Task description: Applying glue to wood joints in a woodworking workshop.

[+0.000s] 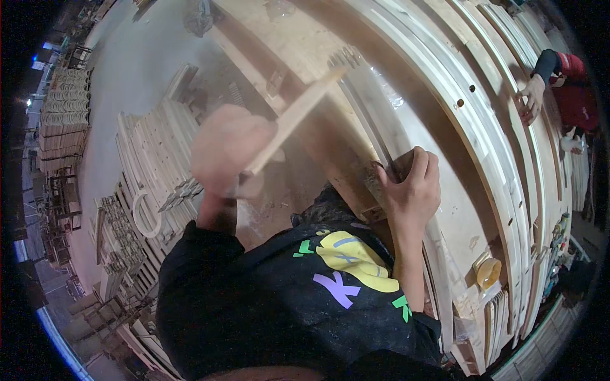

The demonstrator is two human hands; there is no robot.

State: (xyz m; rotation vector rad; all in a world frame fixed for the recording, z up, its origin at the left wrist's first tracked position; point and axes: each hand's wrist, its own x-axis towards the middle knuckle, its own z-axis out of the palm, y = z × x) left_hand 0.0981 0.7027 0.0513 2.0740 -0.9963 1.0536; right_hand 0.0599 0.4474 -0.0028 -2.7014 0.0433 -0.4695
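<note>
My left hand [228,147], blurred by motion, is closed around a pale, narrow wooden strip [300,114]. The strip slants up and to the right, its far tip near the finger-jointed end [346,57] of a wooden board. My right hand [414,188] grips that board [376,109] by its edge, thumb on the near side and fingers over the top. The board lies along the side of a wooden worktable [429,124]. Part of its lower length is hidden behind my right hand and forearm.
Long wooden rails [457,102] with drilled holes run along the table. A roll of tape [488,274] lies at lower right. Stacked boards [157,147] stand on the floor at left. Across the table, a co-worker's hand [531,100] rests near the rails.
</note>
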